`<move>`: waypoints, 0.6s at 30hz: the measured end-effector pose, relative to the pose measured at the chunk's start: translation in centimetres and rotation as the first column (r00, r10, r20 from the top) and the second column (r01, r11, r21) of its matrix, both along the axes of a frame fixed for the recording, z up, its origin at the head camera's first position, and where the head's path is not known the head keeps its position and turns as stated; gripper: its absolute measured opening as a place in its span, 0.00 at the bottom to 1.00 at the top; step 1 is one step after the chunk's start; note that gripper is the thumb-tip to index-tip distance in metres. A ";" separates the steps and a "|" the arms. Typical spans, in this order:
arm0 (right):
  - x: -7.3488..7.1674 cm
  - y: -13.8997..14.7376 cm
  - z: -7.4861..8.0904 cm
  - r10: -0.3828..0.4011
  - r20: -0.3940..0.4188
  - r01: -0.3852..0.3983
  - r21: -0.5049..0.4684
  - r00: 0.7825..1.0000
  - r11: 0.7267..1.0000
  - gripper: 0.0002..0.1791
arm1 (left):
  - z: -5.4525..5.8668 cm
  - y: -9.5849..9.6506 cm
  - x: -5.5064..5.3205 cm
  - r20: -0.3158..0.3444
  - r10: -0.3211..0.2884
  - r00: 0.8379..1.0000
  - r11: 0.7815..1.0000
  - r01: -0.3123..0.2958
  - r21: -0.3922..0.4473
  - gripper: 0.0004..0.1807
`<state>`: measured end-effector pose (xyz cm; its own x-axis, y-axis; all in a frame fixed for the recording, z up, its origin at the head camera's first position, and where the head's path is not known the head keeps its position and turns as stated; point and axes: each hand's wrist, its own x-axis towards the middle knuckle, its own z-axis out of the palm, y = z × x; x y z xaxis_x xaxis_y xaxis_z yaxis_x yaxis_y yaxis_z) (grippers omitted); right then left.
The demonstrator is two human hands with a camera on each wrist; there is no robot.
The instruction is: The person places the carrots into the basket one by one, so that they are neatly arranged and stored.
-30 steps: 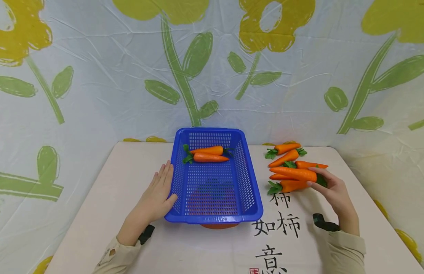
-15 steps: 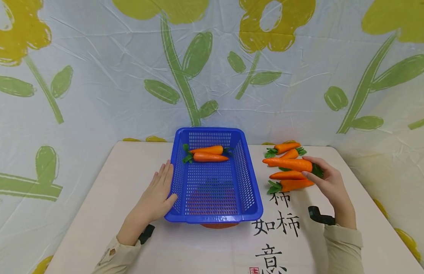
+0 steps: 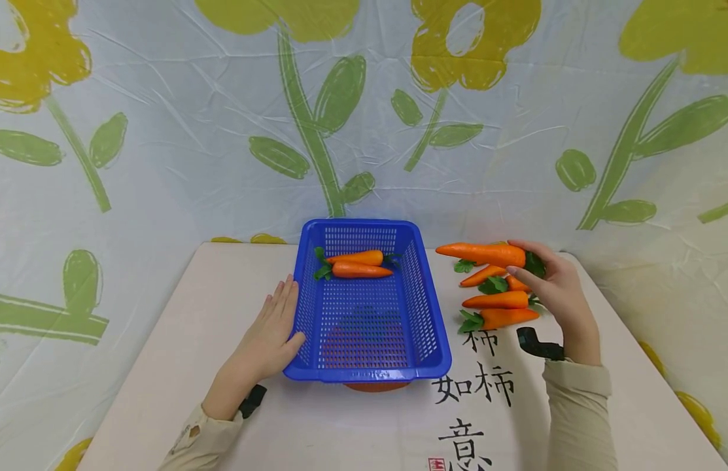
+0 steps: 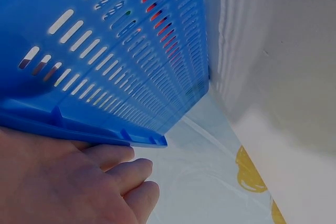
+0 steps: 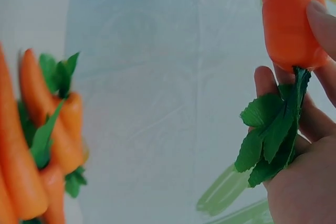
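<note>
My right hand (image 3: pixel 554 281) pinches a carrot (image 3: pixel 481 252) by its thick end, above the pile on the right. The carrot's tip points left, and its green leaves (image 5: pixel 273 129) hang by the palm in the right wrist view. Several other carrots (image 3: pixel 494 300) lie below on the table. My left hand (image 3: pixel 269 327) rests with straight fingers against the left side of a blue plastic basket (image 3: pixel 369 375). In the left wrist view those fingers (image 4: pixel 131 174) lie just under the basket's rim (image 4: pixel 79 135). Two carrots (image 3: pixel 362 269) lie inside, toward the back.
The pale table (image 3: pixel 222 281) carries black brush-written characters (image 3: pixel 472 386) to the right of the basket. A reddish print (image 3: pixel 377 386) shows under the basket's front. A flower-patterned sheet (image 3: pixel 210 131) hangs behind the table.
My right hand has lifted the carrot off the pile and carried it up and slightly left, toward the back. The left hand and basket have stayed put.
</note>
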<state>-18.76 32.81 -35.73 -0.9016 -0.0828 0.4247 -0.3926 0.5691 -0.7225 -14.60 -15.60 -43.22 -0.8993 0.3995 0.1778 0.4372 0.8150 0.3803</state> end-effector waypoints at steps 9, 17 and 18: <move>-1.2 -3.0 2.4 0.056 0.002 -0.056 -0.067 0.998 0.996 0.26 | -0.2 0.0 -0.1 -0.003 0.001 1.000 1.000 -0.001 0.000 0.45; -2.3 -5.7 3.5 0.078 0.010 -0.076 -0.094 0.997 0.993 0.26 | -0.2 0.0 -0.1 0.001 -0.001 1.000 1.000 0.001 0.001 0.46; -2.4 -6.0 3.6 0.082 0.012 -0.081 -0.100 0.997 0.992 0.26 | -0.2 0.0 -0.1 0.005 0.000 1.000 1.000 0.000 0.000 0.46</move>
<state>-21.14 26.79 -32.13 -0.9005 -0.1145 0.4195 -0.4223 0.4607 -0.7807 -14.72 -15.63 -43.37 -0.9002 0.3997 0.1730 0.4354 0.8151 0.3822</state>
